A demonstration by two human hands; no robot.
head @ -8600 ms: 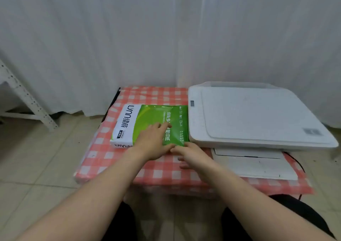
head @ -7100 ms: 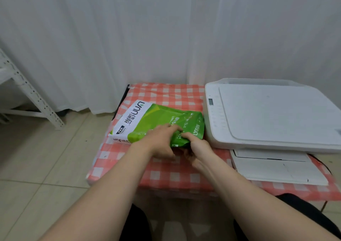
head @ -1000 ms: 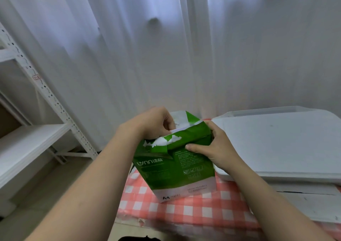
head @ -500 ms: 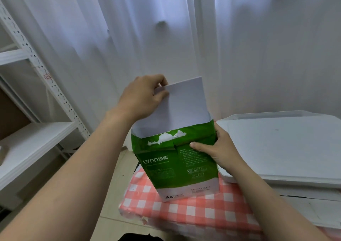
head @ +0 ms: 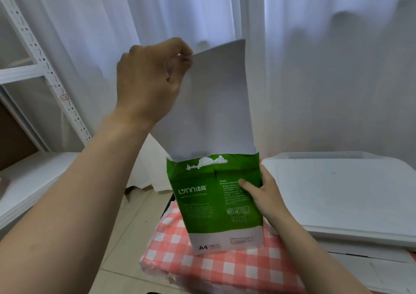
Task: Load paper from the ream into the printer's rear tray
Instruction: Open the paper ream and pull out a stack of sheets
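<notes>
The green and white ream (head: 213, 201) stands on end on the checked tablecloth (head: 216, 269), its top torn open. My left hand (head: 148, 82) pinches the upper left corner of a white stack of paper (head: 213, 104) that rises well out of the wrapper. My right hand (head: 263, 194) grips the ream's right side, thumb on its front. The white printer (head: 342, 194) sits to the right with its lid flat; its rear tray area is a pale strip at the back (head: 326, 155).
White curtains (head: 315, 68) hang close behind the table. A white perforated metal shelf (head: 36, 113) stands at the left. The printer's front output tray (head: 371, 269) juts out at lower right. Tiled floor shows left of the table.
My left hand has drawn the paper further up out of the wrapper since half a second ago. My right hand keeps steadying the upright ream.
</notes>
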